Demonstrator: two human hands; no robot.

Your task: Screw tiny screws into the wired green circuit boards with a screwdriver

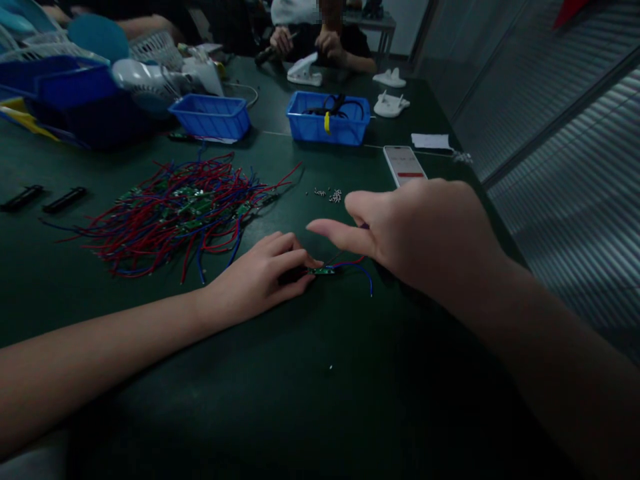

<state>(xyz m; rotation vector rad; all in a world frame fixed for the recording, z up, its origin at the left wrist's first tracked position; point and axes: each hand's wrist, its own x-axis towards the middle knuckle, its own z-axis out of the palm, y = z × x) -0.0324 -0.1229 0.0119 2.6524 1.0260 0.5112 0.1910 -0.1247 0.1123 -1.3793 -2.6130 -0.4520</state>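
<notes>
- The left hand (263,270) is partly closed, fingers bent, thumb and forefinger pinching the left end of a small circuit board (324,271).
- The right hand (425,233) is curled around a thin tool (336,257), its handle mostly hidden; thumb and forefinger tips stand apart.
- The board lies on the green table (280,393), in front of the person, its long axis running left to right.
- From its right end, a blue wire (369,279) bends toward the person and a red wire (357,259) runs toward the right hand.
- Left of the board, beyond the left hand, spreads a wire pile (185,207); screws (334,195) lie beyond the board.
- Tabletop stretches from the board toward the person, one pale speck (331,367) on it; the table's right edge runs beside the blinds (575,180).
</notes>
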